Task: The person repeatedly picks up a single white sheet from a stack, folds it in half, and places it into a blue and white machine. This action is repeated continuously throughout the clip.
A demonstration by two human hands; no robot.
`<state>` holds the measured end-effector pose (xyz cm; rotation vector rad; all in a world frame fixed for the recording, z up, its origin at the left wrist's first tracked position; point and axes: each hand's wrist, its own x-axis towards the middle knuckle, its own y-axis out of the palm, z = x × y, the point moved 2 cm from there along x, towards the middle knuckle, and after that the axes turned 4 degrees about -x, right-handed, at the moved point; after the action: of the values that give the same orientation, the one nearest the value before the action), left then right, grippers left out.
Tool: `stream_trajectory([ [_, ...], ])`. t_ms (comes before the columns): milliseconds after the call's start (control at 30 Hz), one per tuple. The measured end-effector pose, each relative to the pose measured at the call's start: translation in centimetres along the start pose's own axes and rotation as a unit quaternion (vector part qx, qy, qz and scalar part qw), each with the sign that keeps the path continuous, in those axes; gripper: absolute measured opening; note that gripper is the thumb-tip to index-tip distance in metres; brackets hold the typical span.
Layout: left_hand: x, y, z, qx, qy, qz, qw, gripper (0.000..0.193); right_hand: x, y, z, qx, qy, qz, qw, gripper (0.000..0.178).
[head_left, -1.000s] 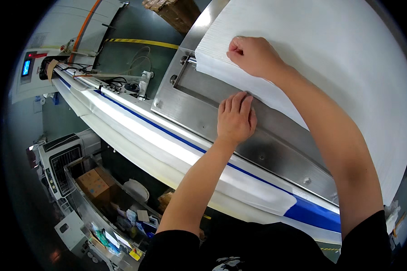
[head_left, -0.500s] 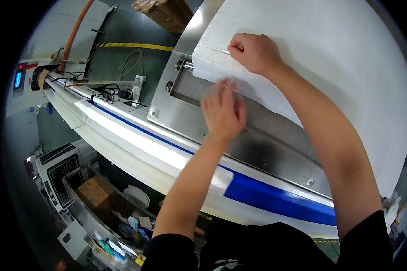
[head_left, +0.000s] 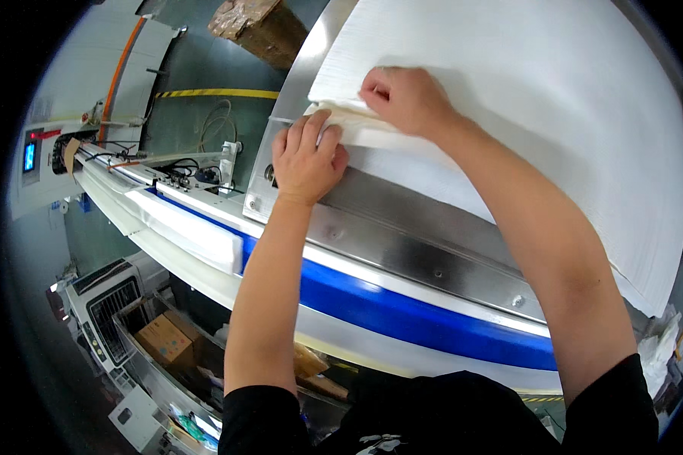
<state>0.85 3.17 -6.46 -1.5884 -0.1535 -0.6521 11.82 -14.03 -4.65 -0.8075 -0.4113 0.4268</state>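
A thick stack of white sheets lies on a metal table. At the stack's near left edge my right hand is closed, its fingers curled in on the edge of the upper sheets. A gap with an off-white layer shows beneath that upper portion. My left hand grips the lower sheets at the corner of the stack, fingers bent over their edge. Its thumb side and the fingertips are partly hidden.
In front of the table runs a long conveyor with a blue belt, carrying a white sheet at left. A machine with a lit screen stands far left. A cardboard box sits in a bin below; a wrapped carton is behind.
My left hand has moved left and away from me onto the stack's corner. My right hand has shifted slightly left, and a gap has opened in the stack. The conveyor's white sheet has moved left.
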Motion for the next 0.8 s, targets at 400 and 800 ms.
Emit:
stream_trajectory([
  [400,3.9,-4.2,-1.1,0.092,0.03,0.401,0.911,0.064,-37.0,-19.9,-13.0,-0.324,0.24,-0.059,0.913,0.026],
  [800,5.8,3.2,1.5,0.223,-0.019,0.466,0.856,0.027,-67.2,-43.7,-32.1,-0.39,0.46,0.019,0.797,0.046],
])
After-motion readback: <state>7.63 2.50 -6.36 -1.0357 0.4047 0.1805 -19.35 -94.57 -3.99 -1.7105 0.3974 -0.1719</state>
